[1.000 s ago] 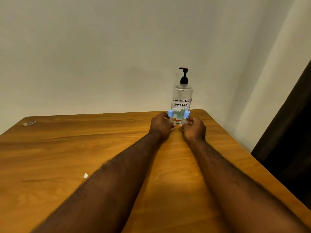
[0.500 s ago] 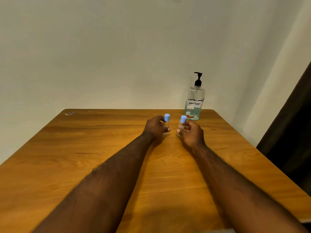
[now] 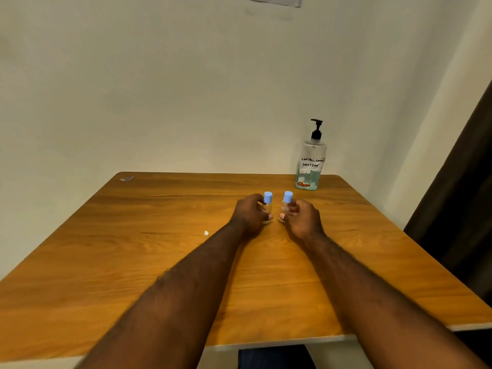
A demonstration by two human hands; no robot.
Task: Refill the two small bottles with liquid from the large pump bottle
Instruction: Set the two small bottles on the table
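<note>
Centre of table (image 3: 159,249): L hand (image 3: 249,214) gripping left small bottle (image 3: 267,206), R hand (image 3: 303,219) gripping right small bottle (image 3: 286,207), both capped. Pump bottle (image 3: 310,166) standing far right. Suggest parking both upright nr pump, uncapping one at a time.

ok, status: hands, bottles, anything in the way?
Left hand grips left bottle, right hand grips right bottle, caps on. Pump bottle stands apart, back right of table. Nothing between.

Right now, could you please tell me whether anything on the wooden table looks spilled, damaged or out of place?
No spill shows. A small white scrap lies on the brown wooden table left of the left hand, a greyish scrap sits at its far left corner, and the large clear pump bottle has a ragged handwritten paper label.
</note>
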